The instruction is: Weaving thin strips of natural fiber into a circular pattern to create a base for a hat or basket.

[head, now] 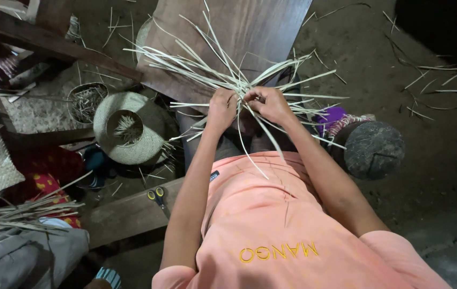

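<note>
A fan of pale flat straw strips point(207, 67) spreads outward from a woven centre held over my lap. My left hand point(221, 107) is closed on the strips at the left of that centre. Right beside it, my right hand point(269, 103) pinches strips at the centre, fingers curled around them. Loose strip ends hang down over my orange shirt point(271, 225) and stick out to both sides. The strips lie partly over a dark wooden board point(260, 24) in front of me.
A woven straw hat point(126, 128) lies upside down at my left, next to a small round basket point(85, 101). Scissors with yellow handles point(157, 197) rest on a wooden plank point(126, 217). A round dark stone-like lump point(373, 147) sits at my right. More strips lie bundled lower left point(19, 211).
</note>
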